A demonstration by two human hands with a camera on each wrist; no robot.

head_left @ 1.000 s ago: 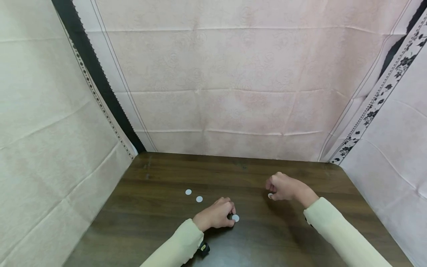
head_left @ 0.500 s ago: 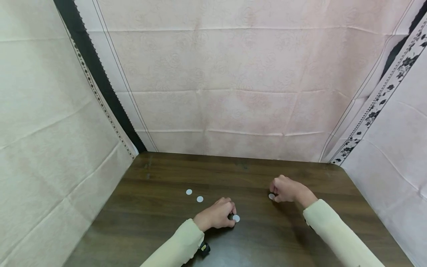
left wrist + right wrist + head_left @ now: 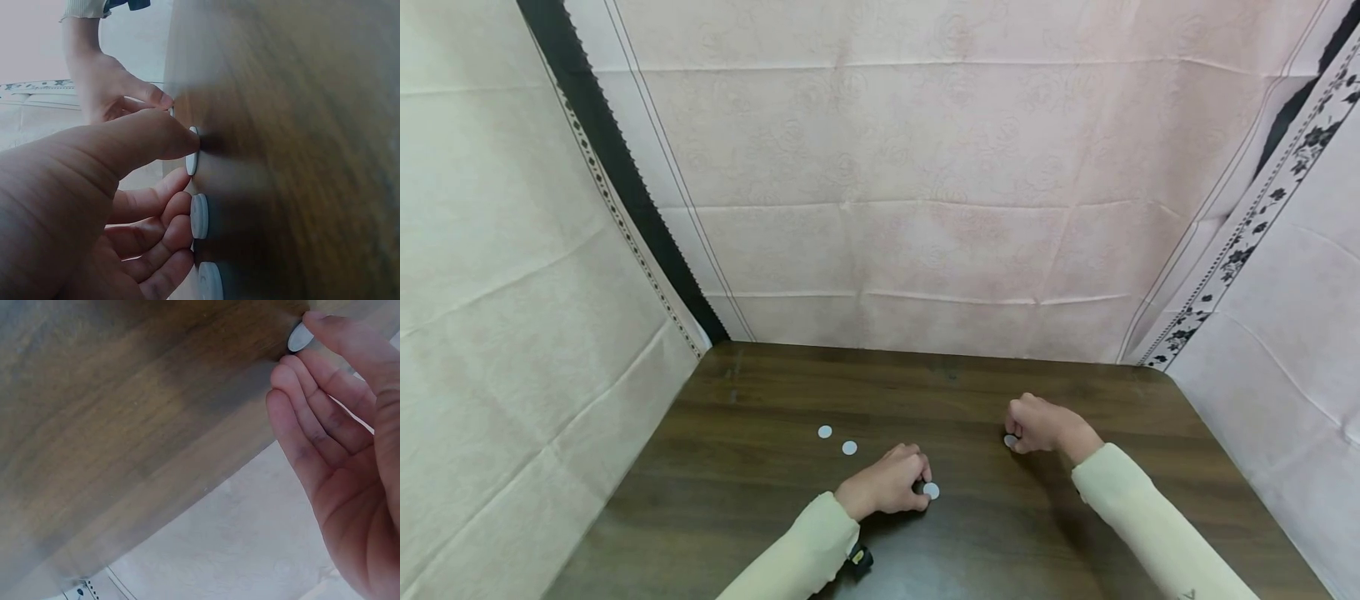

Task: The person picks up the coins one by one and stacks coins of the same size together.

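In the head view my left hand (image 3: 887,482) is low over the table, thumb and index finger pinching the edges of a white round disc (image 3: 932,491). The left wrist view shows that disc (image 3: 192,153) edge-on between thumb and index fingertip, the other fingers bent below it. Further right and back, my right hand (image 3: 1045,423) pinches another white disc (image 3: 1011,440) at the tabletop. Up close in the right wrist view, thumb and index finger meet this disc (image 3: 301,339) from opposite sides, and the remaining fingers curve alongside.
Two more white discs, a farther one (image 3: 824,432) and a nearer one (image 3: 849,447), lie left of the left hand on the dark wooden table (image 3: 760,508). Pale cloth (image 3: 925,192) hangs behind the table and along both sides. A black device (image 3: 859,558) sits at the left wrist.
The right hand has shifted slightly to the right and nearer, and more of its disc shows between the fingers. Its sleeve has swung a little left. The left hand stays in place.
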